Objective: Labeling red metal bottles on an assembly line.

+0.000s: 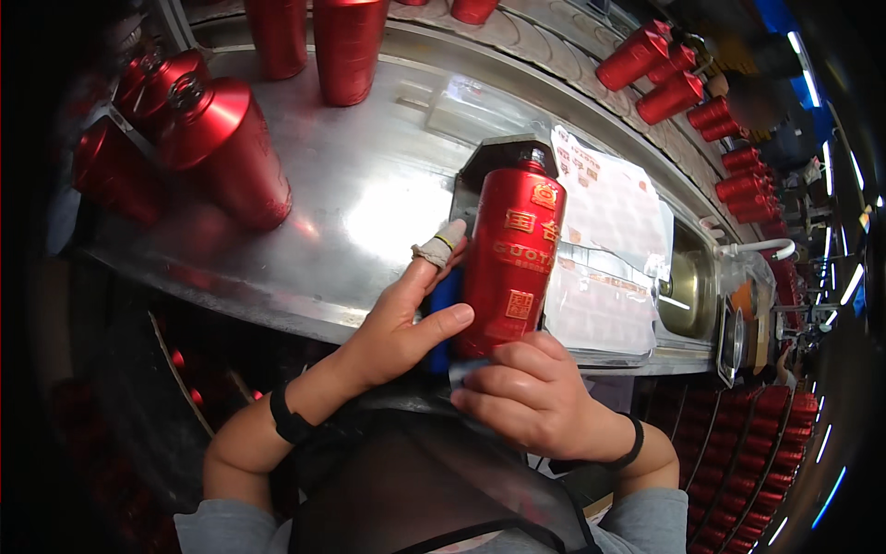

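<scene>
A red metallic bottle [512, 268] with gold markings and a bare neck lies in front of me in a dark holder [486, 159] with a blue part on its left side. My left hand [406, 314] is at the bottle's left side, fingers stretched and thumb apart, the thumb tip at its lower edge. One finger wears a beige wrap with a yellow band. At the bottle's base, my right hand [531, 392] is closed, and a small piece of clear film [464, 372] pokes out beside its fingertips. Decal sheets [604, 305] lie just right of the bottle.
Red bottles [231, 152] stand at left, with more red bottles [348, 55] at the back of the metal table [323, 268]. Beyond the table's far edge runs a conveyor [554, 69]. A sink [692, 286] is at right, above racks of red bottles [738, 452].
</scene>
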Tool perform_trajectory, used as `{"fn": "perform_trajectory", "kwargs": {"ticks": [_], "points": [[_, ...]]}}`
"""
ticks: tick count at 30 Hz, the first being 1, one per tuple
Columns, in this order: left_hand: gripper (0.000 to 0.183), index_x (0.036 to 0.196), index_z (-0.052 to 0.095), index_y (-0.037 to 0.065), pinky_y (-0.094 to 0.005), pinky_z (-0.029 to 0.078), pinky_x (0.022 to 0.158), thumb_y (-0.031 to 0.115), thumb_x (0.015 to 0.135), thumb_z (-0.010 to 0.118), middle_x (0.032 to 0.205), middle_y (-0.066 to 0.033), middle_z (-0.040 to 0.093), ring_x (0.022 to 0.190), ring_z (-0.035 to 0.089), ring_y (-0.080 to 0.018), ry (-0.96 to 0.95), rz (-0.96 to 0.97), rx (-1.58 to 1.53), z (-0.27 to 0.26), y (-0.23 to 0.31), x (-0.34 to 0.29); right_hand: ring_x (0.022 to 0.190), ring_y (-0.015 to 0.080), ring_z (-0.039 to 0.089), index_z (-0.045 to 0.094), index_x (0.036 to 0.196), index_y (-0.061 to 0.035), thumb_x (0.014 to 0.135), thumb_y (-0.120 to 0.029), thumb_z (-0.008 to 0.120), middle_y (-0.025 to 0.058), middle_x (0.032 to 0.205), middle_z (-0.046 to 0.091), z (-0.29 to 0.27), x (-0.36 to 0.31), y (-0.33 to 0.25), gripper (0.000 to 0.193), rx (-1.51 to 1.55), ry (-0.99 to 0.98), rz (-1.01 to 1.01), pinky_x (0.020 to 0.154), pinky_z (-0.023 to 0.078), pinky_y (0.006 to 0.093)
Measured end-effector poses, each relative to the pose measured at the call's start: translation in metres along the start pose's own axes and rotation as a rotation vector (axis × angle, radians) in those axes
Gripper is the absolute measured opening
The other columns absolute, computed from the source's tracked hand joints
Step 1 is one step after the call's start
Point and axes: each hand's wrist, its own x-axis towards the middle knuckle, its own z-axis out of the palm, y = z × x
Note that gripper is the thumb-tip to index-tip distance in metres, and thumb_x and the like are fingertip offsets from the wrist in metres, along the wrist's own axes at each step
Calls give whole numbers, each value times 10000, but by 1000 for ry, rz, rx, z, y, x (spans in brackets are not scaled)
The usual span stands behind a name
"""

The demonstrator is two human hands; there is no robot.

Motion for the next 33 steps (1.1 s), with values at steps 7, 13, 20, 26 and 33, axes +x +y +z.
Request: {"fn": "perform_trajectory", "kwargs": {"ticks": [7, 13, 20, 26, 33], "points": [[744, 1500, 265, -44, -408, 191, 1178, 281, 930, 617, 1565, -234, 248, 1458, 259, -315, -16, 50, 290, 0, 3, -2, 748, 236, 614, 708, 924, -57, 601, -54, 747, 56, 825, 664, -8, -32, 4, 325, 133, 156, 232, 663, 477, 345], [483, 1196, 697, 174, -678, 122, 1092, 536, 896, 587, 1556, -310, 199, 1428, 259, -463, -189, 330, 1047, -4, 8, -12, 768, 52, 584, 533, 957, -30, 863, -90, 739, 21, 848, 620, 3, -65, 33, 234, 506, 715, 1069, 673, 487, 206], [411, 994, 747, 200, -701, 143, 1065, 540, 919, 528, 1546, -312, 233, 1390, 264, -525, -199, 491, 1330, 7, 25, 15, 769, 41, 579, 508, 1004, -36, 891, -64, 713, 15, 867, 619, 16, -67, 17, 235, 753, 777, 993, 677, 480, 193], [438, 1116, 722, 223, -674, 74, 1092, 536, 957, 461, 1555, -304, 216, 1414, 215, -513, -187, 478, 1366, 3, 29, 34, 764, 36, 575, 506, 1007, -34, 890, -72, 714, 12, 868, 618, 22, -72, 14, 241, 837, 799, 1004, 675, 478, 187], [336, 1011, 748, 260, -726, 94, 1052, 514, 916, 551, 1572, -290, 192, 1419, 176, -543, -251, 498, 1389, 19, 28, 4, 774, 46, 585, 509, 1003, -33, 887, -63, 711, 22, 875, 622, 16, -76, 12, 234, 815, 813, 993, 679, 479, 190]]}}
